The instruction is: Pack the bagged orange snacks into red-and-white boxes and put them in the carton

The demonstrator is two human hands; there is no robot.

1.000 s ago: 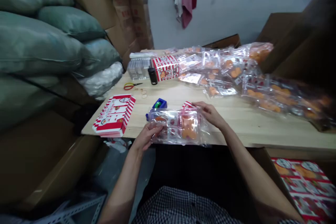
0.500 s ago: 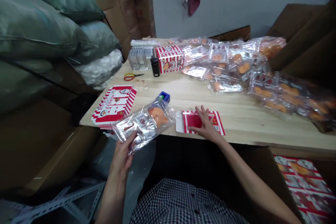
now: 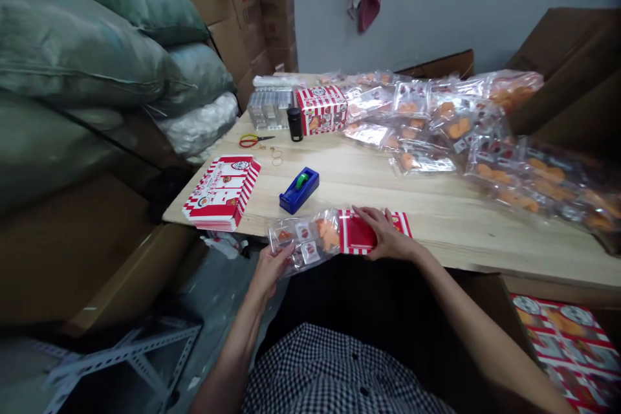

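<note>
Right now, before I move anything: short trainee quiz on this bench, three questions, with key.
1. Which hand holds the clear plastic bag of orange pieces?
2. True or false: neither hand touches the blue tape dispenser.
3. The right hand rests on: A) the flat red-and-white card, B) the black cylinder, C) the rubber bands.

Key: 1. The left hand. 2. True. 3. A.

Dim indoor light, soft shadows, wide-angle stretching at edges
</note>
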